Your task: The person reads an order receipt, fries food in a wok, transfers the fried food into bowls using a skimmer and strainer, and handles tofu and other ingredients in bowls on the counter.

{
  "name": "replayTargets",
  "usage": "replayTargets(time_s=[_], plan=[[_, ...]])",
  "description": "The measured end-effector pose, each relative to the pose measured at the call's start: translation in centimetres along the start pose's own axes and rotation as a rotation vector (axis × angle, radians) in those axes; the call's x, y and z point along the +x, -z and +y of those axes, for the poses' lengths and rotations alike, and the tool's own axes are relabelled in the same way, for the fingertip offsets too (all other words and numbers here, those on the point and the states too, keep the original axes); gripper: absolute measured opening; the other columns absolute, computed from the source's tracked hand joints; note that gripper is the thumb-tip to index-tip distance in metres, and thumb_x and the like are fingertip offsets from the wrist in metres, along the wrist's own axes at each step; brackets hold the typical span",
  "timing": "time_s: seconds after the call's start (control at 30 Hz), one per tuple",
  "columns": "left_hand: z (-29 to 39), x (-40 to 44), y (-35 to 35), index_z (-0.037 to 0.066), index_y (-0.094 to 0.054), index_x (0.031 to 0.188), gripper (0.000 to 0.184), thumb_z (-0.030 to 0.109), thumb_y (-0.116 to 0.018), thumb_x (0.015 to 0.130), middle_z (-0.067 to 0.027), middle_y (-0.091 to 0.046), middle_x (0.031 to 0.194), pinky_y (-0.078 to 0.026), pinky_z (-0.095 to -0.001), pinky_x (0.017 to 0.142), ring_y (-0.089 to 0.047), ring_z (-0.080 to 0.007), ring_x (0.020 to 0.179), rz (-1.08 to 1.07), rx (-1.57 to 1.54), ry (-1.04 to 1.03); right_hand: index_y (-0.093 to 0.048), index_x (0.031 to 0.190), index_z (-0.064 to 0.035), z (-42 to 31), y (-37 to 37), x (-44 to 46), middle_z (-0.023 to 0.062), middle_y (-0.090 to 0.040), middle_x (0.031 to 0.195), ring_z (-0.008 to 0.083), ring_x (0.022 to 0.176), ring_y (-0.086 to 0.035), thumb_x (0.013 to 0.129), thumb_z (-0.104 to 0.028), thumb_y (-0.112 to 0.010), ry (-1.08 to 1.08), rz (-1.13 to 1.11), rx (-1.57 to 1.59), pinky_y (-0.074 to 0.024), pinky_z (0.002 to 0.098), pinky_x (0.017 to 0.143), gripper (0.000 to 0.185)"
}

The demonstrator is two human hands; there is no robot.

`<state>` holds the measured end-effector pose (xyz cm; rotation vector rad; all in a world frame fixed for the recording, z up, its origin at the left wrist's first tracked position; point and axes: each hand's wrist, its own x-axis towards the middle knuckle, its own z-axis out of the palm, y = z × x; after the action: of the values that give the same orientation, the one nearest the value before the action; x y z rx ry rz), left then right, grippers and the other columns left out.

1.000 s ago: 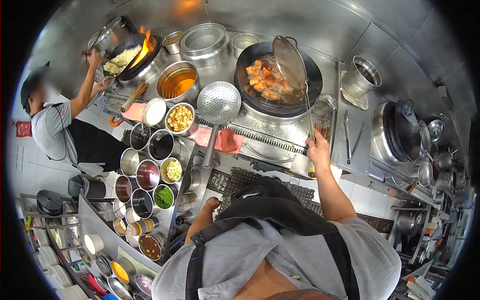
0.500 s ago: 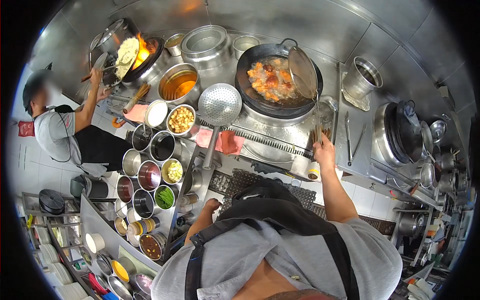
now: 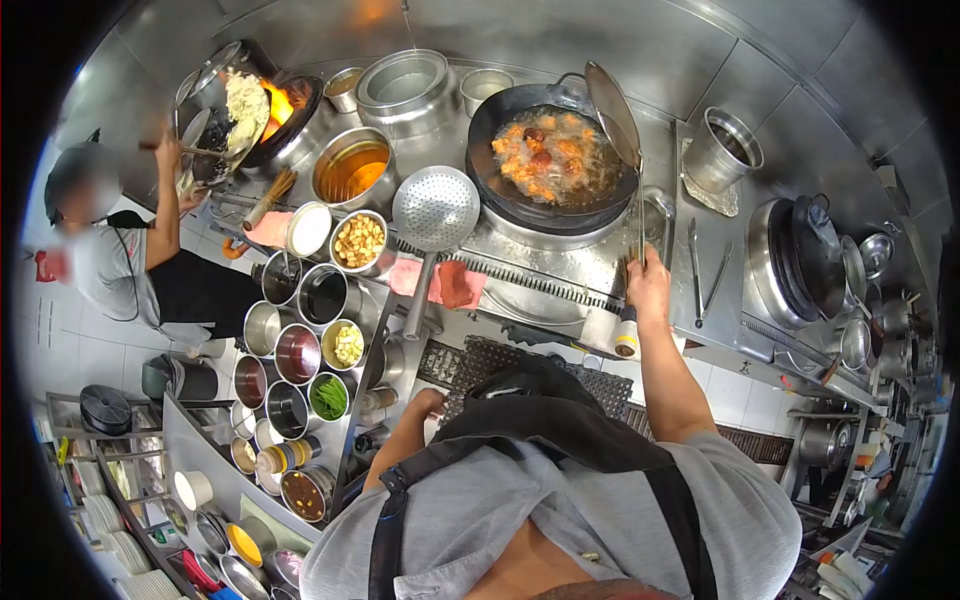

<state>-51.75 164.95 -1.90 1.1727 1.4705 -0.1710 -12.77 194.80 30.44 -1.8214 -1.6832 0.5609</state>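
Observation:
My right hand [image 3: 649,287] is closed around the handle of a round wire-mesh strainer [image 3: 613,115]. The strainer is tilted up, nearly edge-on, above the right rim of a large black wok [image 3: 484,180]. Orange-brown pieces of food [image 3: 545,155] bubble in oil in that wok. Close to my body, my left hand [image 3: 430,403] hangs low with its fingers curled and nothing visible in it. Between the wok and the seasoning pots, a perforated ladle [image 3: 437,210] lies with its handle toward me, beside a red folded cloth [image 3: 456,285].
On the left, a co-worker [image 3: 115,260] handles food in a wok [image 3: 215,145] over flames. Pots of sauces and chopped ingredients [image 3: 346,343] crowd the left counter. Metal tongs [image 3: 712,280] lie right of my hand, near a steel pot [image 3: 724,150] and stacked woks [image 3: 815,255].
My right hand has turned the strainer from facing me over the wok to a steeper, edge-on tilt, slightly higher and further right. The co-worker's arms and food have shifted left.

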Motion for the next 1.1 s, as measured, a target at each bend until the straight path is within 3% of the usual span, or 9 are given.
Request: replayTargets(time_s=[0.07, 0.2, 0.23, 0.3, 0.53, 0.83, 0.97, 1.0, 1.1], plan=[[0.8, 3.3, -0.1, 0.004, -0.063, 0.090, 0.024, 0.022, -0.055, 0.076, -0.0089, -0.062, 0.076, -0.054, -0.0345, 0.049, -0.063, -0.0229, 0.063, -0.067, -0.808, 0.245, -0.052, 0.120, 0.0006, 2.1, -1.4, 0.8, 0.0250, -0.063, 0.084, 0.0368, 0.073, -0.063, 0.079, -0.007, -0.050, 0.038, 0.034, 0.098, -0.0484, 0.0434, 0.068, 0.041], [8.8, 2.0, 4.0, -0.002, -0.061, 0.081, 0.032, 0.029, -0.054, 0.085, -0.0097, -0.059, 0.064, -0.048, -0.0307, 0.046, -0.058, -0.0172, 0.049, 0.493, 0.630, -0.964, -0.050, 0.122, 0.0030, -1.1, 0.2, -0.7, 0.0168, -0.064, 0.076, 0.0230, 0.052, -0.060, 0.078, -0.004, -0.048, -0.190, -0.043, 0.371, -0.0463, 0.0357, 0.046, 0.044], [11.4, 1.4, 4.5, -0.002, -0.061, 0.081, 0.032, 0.029, -0.054, 0.085, -0.0097, -0.059, 0.064, -0.048, -0.0307, 0.046, -0.058, -0.0172, 0.049, 0.493, 0.629, -0.965, -0.050, 0.120, 0.0037, -0.2, -0.3, -0.4, 0.0132, -0.062, 0.074, 0.0168, 0.047, -0.055, 0.079, -0.003, -0.046, -0.192, -0.030, 0.449, -0.0410, 0.0311, 0.039, 0.042], [18.7, -4.0, 6.0, 0.000, -0.064, 0.080, 0.028, 0.027, -0.057, 0.084, -0.0068, -0.057, 0.058, -0.045, -0.0308, 0.046, -0.056, -0.0161, 0.046, 0.265, -0.426, -0.315, -0.051, 0.119, 0.0044, 0.6, 0.0, 0.1, 0.0095, -0.061, 0.072, 0.0107, 0.041, -0.050, 0.080, -0.002, -0.045, -0.192, -0.018, 0.529, -0.0357, 0.0264, 0.033, 0.040], [21.3, -6.3, 8.9, 0.002, -0.067, 0.078, 0.032, 0.034, -0.060, 0.080, -0.0102, -0.059, 0.057, -0.046, -0.0331, 0.050, -0.057, -0.0169, 0.045, 0.300, -0.208, -0.216, -0.051, 0.108, 0.0080, 1.4, 5.6, 4.4, 0.0116, -0.063, 0.078, 0.0119, 0.042, -0.050, 0.082, -0.001, -0.048, -0.167, 0.123, 0.849, -0.0368, 0.0246, 0.034, 0.028], [5.9, -1.3, 2.0, 0.010, -0.068, 0.075, 0.028, 0.035, -0.056, 0.078, -0.0146, -0.067, 0.084, -0.052, -0.0382, 0.067, -0.065, -0.0277, 0.076, 0.334, 0.706, -0.311, -0.061, 0.072, 0.0037, 8.9, 13.2, 21.0, 0.0102, -0.061, 0.060, 0.0124, 0.040, -0.050, 0.073, -0.005, -0.057, -0.258, 0.241, 0.925, -0.0363, 0.0235, 0.036, 0.010], [6.5, -5.6, -2.1, 0.014, -0.069, 0.087, 0.024, 0.030, -0.053, 0.079, -0.0118, -0.066, 0.095, -0.050, -0.0427, 0.078, -0.062, -0.0298, 0.093, 0.241, 0.286, -0.018, -0.060, 0.069, 0.0025, 12.8, 13.2, 27.8, 0.0118, -0.063, 0.063, 0.0133, 0.039, -0.047, 0.072, -0.006, -0.056, -0.376, 0.242, 0.844, -0.0335, 0.0231, 0.035, 0.010], [-1.5, 0.2, -6.7, 0.015, -0.068, 0.092, 0.027, 0.033, -0.052, 0.080, -0.0110, -0.066, 0.097, -0.050, -0.0426, 0.080, -0.061, -0.0311, 0.095, 0.223, 0.715, -0.112, -0.060, 0.068, 0.0022, 14.3, 13.2, 28.8, 0.0129, -0.064, 0.066, 0.0147, 0.040, -0.049, 0.073, -0.005, -0.056, -0.350, 0.204, 0.864, -0.0363, 0.0237, 0.035, 0.010], [2.4, -5.7, -4.9, 0.013, -0.064, 0.091, 0.022, 0.028, -0.051, 0.081, -0.0083, -0.062, 0.084, -0.047, -0.0373, 0.063, -0.058, -0.0263, 0.075, 0.254, -0.031, 0.268, -0.057, 0.090, 0.0086, 16.5, 12.5, 28.4, 0.0153, -0.061, 0.078, 0.0234, 0.057, -0.063, 0.085, -0.016, -0.059, -0.374, 0.378, 1.093, -0.0508, 0.0296, 0.047, 0.025]])
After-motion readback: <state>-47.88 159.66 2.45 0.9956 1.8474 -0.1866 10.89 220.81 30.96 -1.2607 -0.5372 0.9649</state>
